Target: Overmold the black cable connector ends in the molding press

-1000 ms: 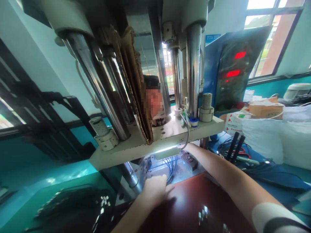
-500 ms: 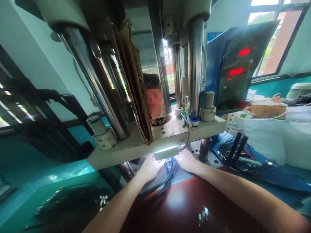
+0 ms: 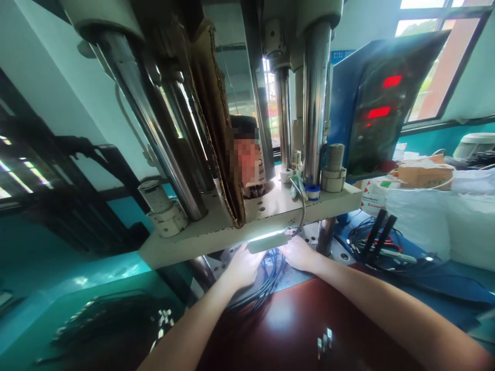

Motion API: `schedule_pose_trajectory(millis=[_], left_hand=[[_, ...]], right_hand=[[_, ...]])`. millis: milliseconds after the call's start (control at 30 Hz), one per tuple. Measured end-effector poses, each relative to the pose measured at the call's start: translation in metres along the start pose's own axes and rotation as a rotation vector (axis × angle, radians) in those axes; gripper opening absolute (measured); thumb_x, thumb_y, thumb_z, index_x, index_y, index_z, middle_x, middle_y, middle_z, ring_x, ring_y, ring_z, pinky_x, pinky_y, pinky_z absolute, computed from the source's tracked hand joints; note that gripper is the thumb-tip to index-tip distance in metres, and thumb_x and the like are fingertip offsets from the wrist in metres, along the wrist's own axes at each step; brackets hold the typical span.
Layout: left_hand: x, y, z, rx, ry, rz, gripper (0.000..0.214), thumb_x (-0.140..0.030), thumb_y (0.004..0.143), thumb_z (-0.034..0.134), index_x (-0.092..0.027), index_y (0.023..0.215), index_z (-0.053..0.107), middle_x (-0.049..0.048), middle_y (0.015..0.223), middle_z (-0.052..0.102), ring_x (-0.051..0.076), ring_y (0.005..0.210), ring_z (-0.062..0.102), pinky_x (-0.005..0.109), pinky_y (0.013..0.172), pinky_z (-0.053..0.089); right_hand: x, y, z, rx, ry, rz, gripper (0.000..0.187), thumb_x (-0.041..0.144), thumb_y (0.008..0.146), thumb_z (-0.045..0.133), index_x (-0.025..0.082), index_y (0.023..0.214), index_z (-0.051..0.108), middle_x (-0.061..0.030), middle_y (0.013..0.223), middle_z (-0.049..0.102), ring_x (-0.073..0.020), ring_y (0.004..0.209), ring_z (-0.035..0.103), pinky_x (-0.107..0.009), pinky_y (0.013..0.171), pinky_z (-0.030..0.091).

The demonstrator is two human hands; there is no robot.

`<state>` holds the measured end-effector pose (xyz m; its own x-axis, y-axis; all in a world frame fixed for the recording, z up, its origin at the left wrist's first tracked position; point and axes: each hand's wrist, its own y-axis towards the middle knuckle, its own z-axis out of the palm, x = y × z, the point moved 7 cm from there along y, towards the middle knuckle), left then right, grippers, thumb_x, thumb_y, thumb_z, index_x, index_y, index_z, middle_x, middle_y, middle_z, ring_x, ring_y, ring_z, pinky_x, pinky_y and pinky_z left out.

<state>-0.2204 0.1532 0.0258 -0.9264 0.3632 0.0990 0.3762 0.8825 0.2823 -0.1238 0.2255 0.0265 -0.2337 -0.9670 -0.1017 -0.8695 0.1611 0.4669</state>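
Both hands reach in under the thick pale plate (image 3: 201, 242) of a press with steel columns. My left hand (image 3: 244, 268) is at the left of a bundle of dark cables (image 3: 270, 273), its fingers hidden behind a lit lamp bar (image 3: 269, 242). On the other side of the cables is my right hand (image 3: 297, 253), its fingertips also covered by the lamp and plate. What either hand grips cannot be made out. The cables hang from between the hands down onto the red-brown table (image 3: 282, 319).
Small metal pieces (image 3: 325, 342) lie on the table. A blue control box (image 3: 381, 103) with red displays stands right. Dark cables and tools (image 3: 381, 239) lie on the blue surface beside white bags (image 3: 417, 216). Cardboard (image 3: 222, 139) leans on the plate; a person (image 3: 245, 154) is behind.
The view has shifted slightly. My left hand looks a little lower and further right, while my right hand stays nearly in place. The cables remain between them.
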Motion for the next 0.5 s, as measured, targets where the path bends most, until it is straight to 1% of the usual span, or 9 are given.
schedule_pose_trajectory(millis=[133,267,400,500], left_hand=[[0.009,-0.006,0.006,-0.012,-0.011,-0.020,0.056,-0.006,0.074,0.039,-0.015,0.129,0.044,0.0104,0.127,0.052,0.024,0.122,0.041,0.042,0.105,0.030],[0.014,-0.008,0.010,-0.009,-0.022,-0.083,0.058,-0.007,0.070,0.042,-0.015,0.127,0.046,0.0107,0.127,0.052,0.026,0.119,0.043,0.042,0.102,0.033],[0.019,-0.003,0.013,0.049,-0.023,-0.199,0.046,-0.013,0.071,0.045,-0.011,0.116,0.054,0.0137,0.115,0.058,0.027,0.108,0.050,0.040,0.094,0.040],[0.021,0.000,0.013,0.103,-0.022,-0.224,0.043,-0.016,0.070,0.046,-0.011,0.112,0.056,0.0140,0.114,0.058,0.028,0.107,0.051,0.040,0.092,0.041]], right_hand=[[-0.006,0.002,0.010,-0.005,0.000,-0.004,0.033,0.008,0.082,0.038,0.007,0.105,0.061,-0.0181,0.113,0.060,-0.0249,0.112,0.050,-0.042,0.099,0.035],[-0.006,0.004,0.012,0.004,0.026,-0.027,0.032,0.007,0.079,0.041,0.008,0.103,0.061,-0.0180,0.113,0.059,-0.0251,0.113,0.048,-0.044,0.098,0.035],[-0.002,0.008,0.011,0.102,0.056,-0.073,0.028,0.006,0.074,0.044,0.011,0.094,0.063,-0.0150,0.102,0.064,-0.0243,0.105,0.053,-0.042,0.094,0.038],[-0.005,0.011,0.015,0.195,0.056,-0.032,0.027,0.005,0.071,0.044,0.011,0.088,0.065,-0.0153,0.095,0.065,-0.0255,0.097,0.057,-0.042,0.087,0.042]])
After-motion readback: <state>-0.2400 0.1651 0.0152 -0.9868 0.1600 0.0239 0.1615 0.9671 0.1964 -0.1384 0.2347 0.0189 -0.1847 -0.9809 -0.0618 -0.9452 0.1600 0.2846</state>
